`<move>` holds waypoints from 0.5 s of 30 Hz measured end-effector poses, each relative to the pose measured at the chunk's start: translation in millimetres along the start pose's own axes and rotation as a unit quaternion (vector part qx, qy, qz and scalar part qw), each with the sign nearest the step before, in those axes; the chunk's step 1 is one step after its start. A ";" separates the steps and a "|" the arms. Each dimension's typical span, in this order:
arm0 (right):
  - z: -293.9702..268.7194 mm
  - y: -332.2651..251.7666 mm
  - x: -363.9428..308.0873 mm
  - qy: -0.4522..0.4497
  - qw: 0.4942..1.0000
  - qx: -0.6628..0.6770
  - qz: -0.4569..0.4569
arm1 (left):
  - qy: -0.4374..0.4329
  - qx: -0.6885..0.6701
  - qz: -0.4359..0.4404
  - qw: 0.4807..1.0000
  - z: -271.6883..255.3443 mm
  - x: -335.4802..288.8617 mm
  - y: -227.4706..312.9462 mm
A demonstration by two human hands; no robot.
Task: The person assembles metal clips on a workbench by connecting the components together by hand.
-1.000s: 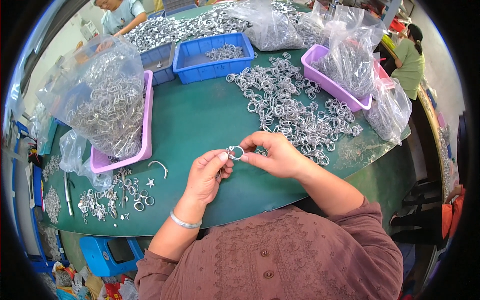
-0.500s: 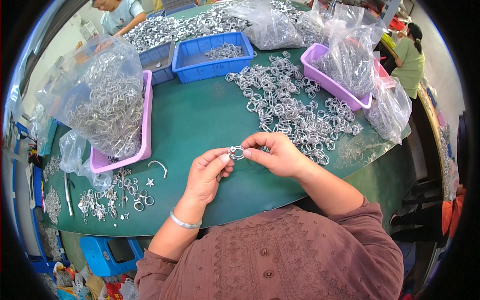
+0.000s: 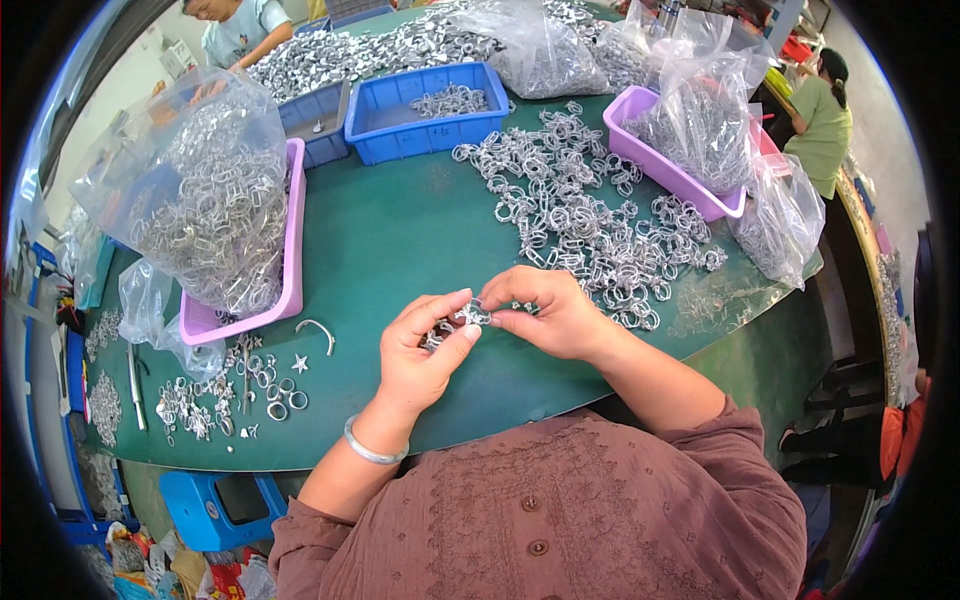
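Note:
Over the near middle of the green table, my two hands meet at fingertip height. My left hand is closed round a few small silver rings, with a bracelet on its wrist. My right hand pinches the same rings from the other side with thumb and forefinger. How many rings each hand grips is partly hidden by the fingers. Just beyond my right hand spreads a large loose pile of silver rings. Left of my left hand lie loose rings and star-shaped pieces.
A lilac tray with a full clear bag stands at left, another lilac tray at right. Blue trays stand beyond, before a heap of metal parts. People work at far left and far right. A blue stool stands below.
My left hand has opened wider and turned, showing more rings between its fingers. My right hand has shifted slightly, still pinching at the left fingertips.

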State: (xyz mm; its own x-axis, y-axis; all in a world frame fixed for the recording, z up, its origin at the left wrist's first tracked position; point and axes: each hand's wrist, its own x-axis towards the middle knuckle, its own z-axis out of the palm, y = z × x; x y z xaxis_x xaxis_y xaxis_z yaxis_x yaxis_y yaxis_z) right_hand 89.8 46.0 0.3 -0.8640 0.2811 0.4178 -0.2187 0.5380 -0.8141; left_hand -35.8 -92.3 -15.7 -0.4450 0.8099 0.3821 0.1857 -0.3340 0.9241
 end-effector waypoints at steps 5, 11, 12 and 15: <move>1.6 1.6 -0.7 -0.002 1.000 0.018 0.018 | 0.006 0.052 0.022 0.998 4.1 0.0 4.4; 2.7 -1.7 -1.7 -0.002 0.997 0.033 0.063 | 0.005 0.074 0.052 0.996 4.7 -3.0 -1.6; 2.3 -2.7 -1.2 -0.002 0.997 0.033 0.064 | 0.013 0.044 0.029 0.999 6.9 -3.5 -0.2; 1.5 -3.2 -0.7 -0.004 0.998 0.038 0.058 | 0.022 0.025 0.009 0.999 8.2 -3.1 2.7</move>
State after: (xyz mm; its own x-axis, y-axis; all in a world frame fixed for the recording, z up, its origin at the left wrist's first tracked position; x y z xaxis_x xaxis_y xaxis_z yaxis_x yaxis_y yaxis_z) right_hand 90.5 42.9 2.0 -0.8887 0.3316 0.3166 -0.1508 0.4408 -0.8848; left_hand -26.7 -91.7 -14.4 -0.4796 0.7813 0.3994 0.2369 -0.3229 0.9163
